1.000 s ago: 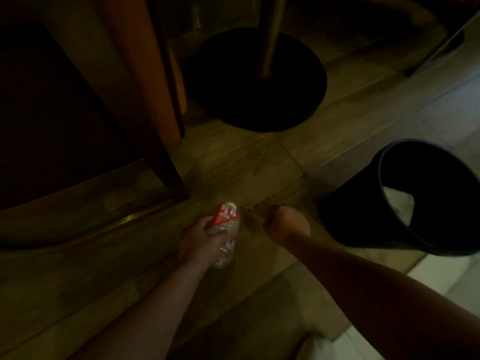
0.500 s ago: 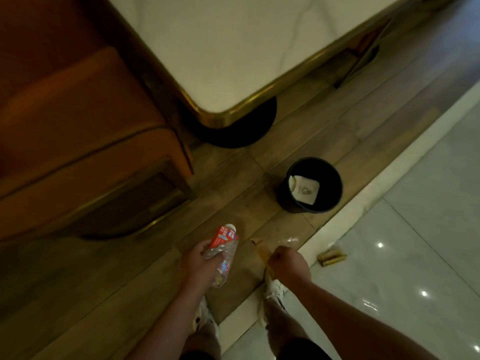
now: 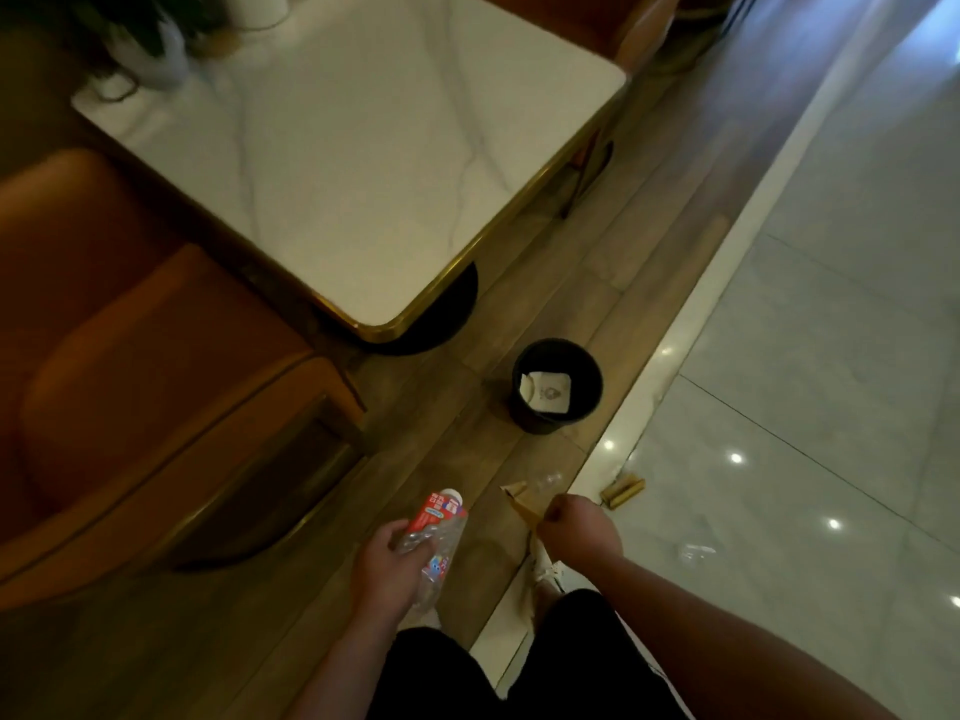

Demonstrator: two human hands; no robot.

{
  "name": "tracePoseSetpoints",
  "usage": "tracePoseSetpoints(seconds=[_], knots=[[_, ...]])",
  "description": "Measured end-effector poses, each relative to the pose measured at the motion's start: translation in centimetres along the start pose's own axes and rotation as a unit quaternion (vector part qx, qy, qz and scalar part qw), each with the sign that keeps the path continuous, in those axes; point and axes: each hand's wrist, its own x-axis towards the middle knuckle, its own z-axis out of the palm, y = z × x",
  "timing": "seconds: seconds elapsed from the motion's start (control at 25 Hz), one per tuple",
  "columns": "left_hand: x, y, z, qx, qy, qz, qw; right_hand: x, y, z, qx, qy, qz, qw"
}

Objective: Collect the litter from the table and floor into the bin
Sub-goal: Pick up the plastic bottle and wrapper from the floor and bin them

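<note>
A white marble-topped table with a gold edge fills the upper view, an orange seat at its left. On the wooden floor just past the table's corner stands a small black bin, open-topped, white paper already inside. Nearer the viewer, the left hand wraps its fingers around a crushed plastic bottle, likely bound for that bin. The right hand is fisted on a thin brownish scrap. A small brown piece lies on the pale tiles nearby.
</note>
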Motion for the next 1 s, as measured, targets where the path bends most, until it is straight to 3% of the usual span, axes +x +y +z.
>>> tracePoseSetpoints(seconds=[0.56, 1.0], knots=[[3.4, 18.2, 14.0, 0.089, 0.0, 0.053, 0.995, 10.6, 5.2, -15.2, 0.048, 0.034, 0.033, 0.998], [16.3, 24.7, 19.1, 0.309, -0.06, 0.103, 0.944, 20.0, 3.2, -16.4, 0.097, 0.064, 0.132, 0.984]])
